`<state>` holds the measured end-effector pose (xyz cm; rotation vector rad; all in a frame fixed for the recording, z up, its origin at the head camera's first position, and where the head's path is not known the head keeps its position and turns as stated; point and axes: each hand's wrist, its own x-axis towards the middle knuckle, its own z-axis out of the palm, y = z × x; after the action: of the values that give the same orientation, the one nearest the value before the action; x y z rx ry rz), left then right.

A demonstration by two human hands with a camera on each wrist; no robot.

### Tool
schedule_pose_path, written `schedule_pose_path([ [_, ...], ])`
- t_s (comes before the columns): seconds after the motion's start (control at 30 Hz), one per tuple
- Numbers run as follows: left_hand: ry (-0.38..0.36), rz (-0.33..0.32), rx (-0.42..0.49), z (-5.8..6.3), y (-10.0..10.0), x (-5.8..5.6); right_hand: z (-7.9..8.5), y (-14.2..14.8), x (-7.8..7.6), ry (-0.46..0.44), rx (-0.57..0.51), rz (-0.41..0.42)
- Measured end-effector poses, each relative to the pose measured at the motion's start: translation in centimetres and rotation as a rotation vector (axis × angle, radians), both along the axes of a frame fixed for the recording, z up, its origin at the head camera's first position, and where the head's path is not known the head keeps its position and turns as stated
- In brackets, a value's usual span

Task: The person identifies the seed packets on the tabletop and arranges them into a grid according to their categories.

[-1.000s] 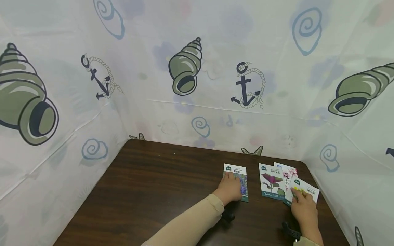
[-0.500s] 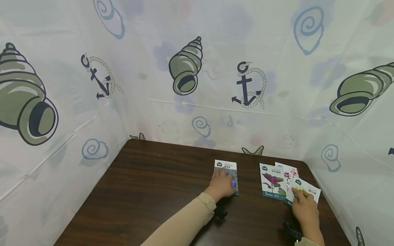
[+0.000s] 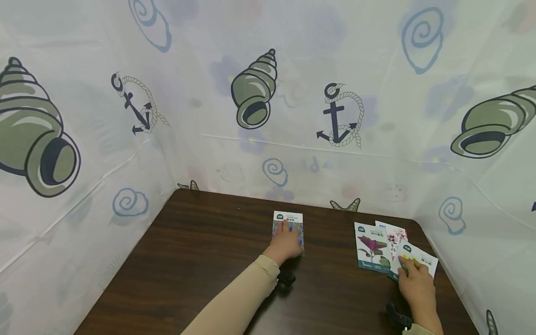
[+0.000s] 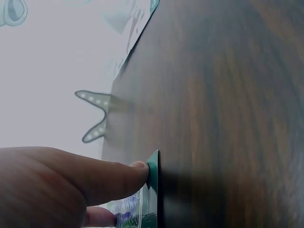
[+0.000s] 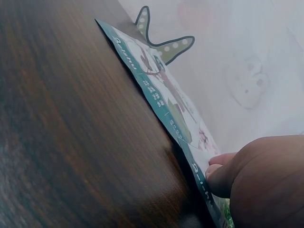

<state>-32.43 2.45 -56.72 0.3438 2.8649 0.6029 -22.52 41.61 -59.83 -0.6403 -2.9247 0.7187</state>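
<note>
In the head view my left hand [image 3: 285, 241] lies on a seed packet [image 3: 288, 216] with purple flowers, its fingers stretched over the front. The left wrist view shows the thumb [image 4: 126, 178] against the packet's green lower edge. To the right, my right hand [image 3: 417, 284] rests on a seed packet with yellow flowers [image 3: 422, 257], covering its lower part. Beside it lies a packet with a magenta flower [image 3: 371, 246]. A pink-blossom packet [image 3: 393, 234] is partly covered by these two. In the right wrist view the right thumb [image 5: 219, 179] touches a packet's face.
A dark brown wooden table [image 3: 201, 242] carries the packets. Printed cloth walls [image 3: 201, 93] with shells and anchors stand close behind it and at both sides. A dark wrist strap [image 3: 398, 316] sits on the right wrist.
My left hand has slid the purple-flower packet leftward and slightly toward the back of the table, away from the other packets. The right hand has stayed on the yellow-flower packet.
</note>
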Motion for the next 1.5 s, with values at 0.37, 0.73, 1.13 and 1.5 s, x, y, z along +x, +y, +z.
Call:
schedule_pose_path([
  [0.37, -0.002, -0.023, 0.041, -0.9, -1.6, -1.6, -0.2, 0.1, -0.1, -0.009, -0.017, -0.006],
  [0.73, -0.061, -0.043, 0.091, -0.7, -3.5, -2.2, -0.2, 0.3, -0.1, -0.02, -0.022, 0.001],
  [1.13, -0.063, 0.002, 0.214, -2.2, -5.5, -3.8, -0.3, 0.3, 0.0, -0.011, -0.036, 0.0],
  [1.5, -0.023, -0.012, 0.173, -4.3, -7.5, -5.9, -0.8, 0.3, -0.3, 0.011, -0.04, -0.025],
])
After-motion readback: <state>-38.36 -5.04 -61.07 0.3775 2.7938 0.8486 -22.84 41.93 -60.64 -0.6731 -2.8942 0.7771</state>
